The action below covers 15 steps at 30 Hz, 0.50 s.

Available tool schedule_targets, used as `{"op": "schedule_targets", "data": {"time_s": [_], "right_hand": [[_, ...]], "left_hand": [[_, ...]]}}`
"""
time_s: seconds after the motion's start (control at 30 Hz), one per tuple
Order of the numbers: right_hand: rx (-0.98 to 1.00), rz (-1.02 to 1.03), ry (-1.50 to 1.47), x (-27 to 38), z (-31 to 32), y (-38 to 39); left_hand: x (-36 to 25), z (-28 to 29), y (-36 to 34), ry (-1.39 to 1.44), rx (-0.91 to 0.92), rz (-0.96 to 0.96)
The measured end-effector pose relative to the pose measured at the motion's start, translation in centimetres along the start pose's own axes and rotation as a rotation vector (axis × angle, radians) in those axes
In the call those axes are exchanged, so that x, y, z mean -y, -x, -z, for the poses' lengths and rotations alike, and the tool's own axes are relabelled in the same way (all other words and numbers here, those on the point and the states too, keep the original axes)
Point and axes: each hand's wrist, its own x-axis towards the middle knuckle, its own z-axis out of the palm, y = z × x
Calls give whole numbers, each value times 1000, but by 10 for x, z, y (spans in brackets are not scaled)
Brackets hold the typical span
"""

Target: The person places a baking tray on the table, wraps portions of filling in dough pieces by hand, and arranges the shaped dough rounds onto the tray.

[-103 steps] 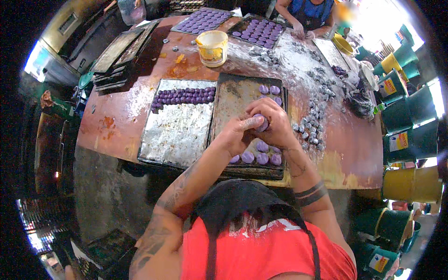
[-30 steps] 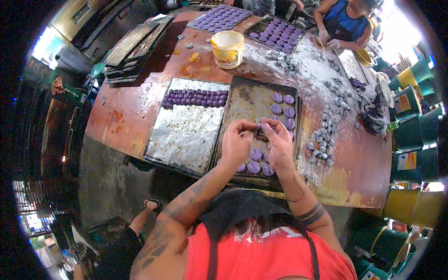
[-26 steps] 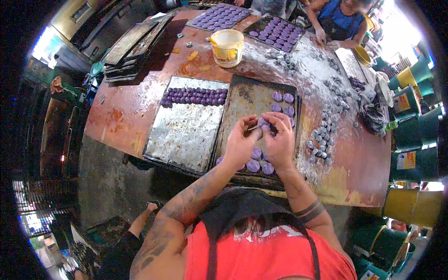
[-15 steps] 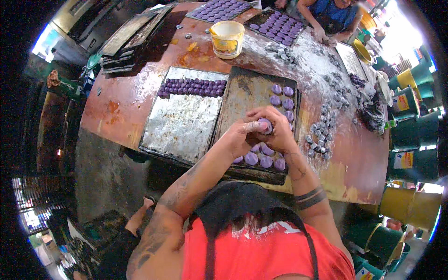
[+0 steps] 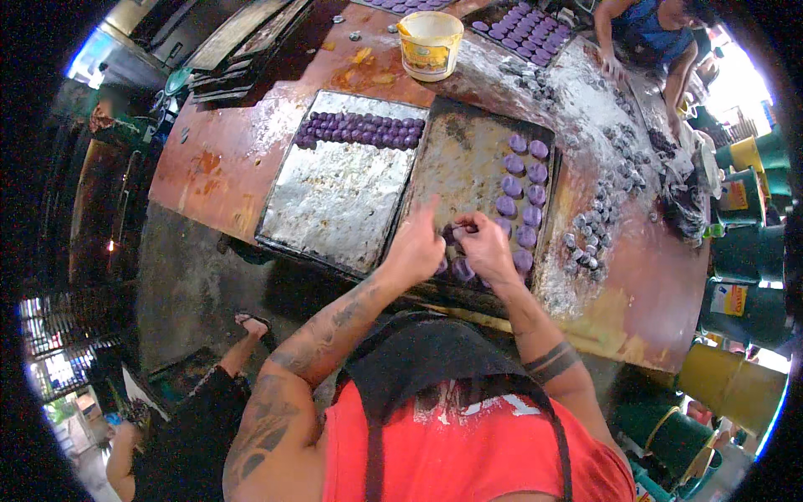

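Over the near part of a dark baking tray (image 5: 468, 134), my left hand (image 5: 416, 247) is held with its index finger stretched out and slightly blurred, the other fingers partly hidden. Just right of it my right hand (image 5: 487, 249) is closed, thumb and fingers pinching a small dark purple dough ball (image 5: 452, 234), which is partly covered. Flattened light purple dough rounds (image 5: 512, 186) sit in two columns along the tray's right side, and more (image 5: 462, 268) lie under my hands at the near edge.
Left of it, a silvery tray (image 5: 326, 192) carries rows of dark purple balls (image 5: 360, 130). Beyond stands a yellow-and-white bucket (image 5: 431, 54). Floured dough pieces (image 5: 590, 238) are scattered at right. Stacked trays (image 5: 242, 58) lie far left. A co-worker's hand (image 5: 613, 67) rests at the far right.
My hands have come apart from around a light purple dough ball, which no longer shows in them. A darker ball is now at my right fingertips. The co-worker's hands have spread apart.
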Motion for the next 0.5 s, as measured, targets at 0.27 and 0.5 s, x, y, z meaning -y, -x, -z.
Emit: {"op": "schedule_targets", "data": {"time_s": [0.27,0.5], "right_hand": [[9,550,661,-19,-25,29],[-196,260,399,-32,39,-17]], "left_hand": [[25,53,-22,224,-91,167],[95,71,-45,383,73,180]]}}
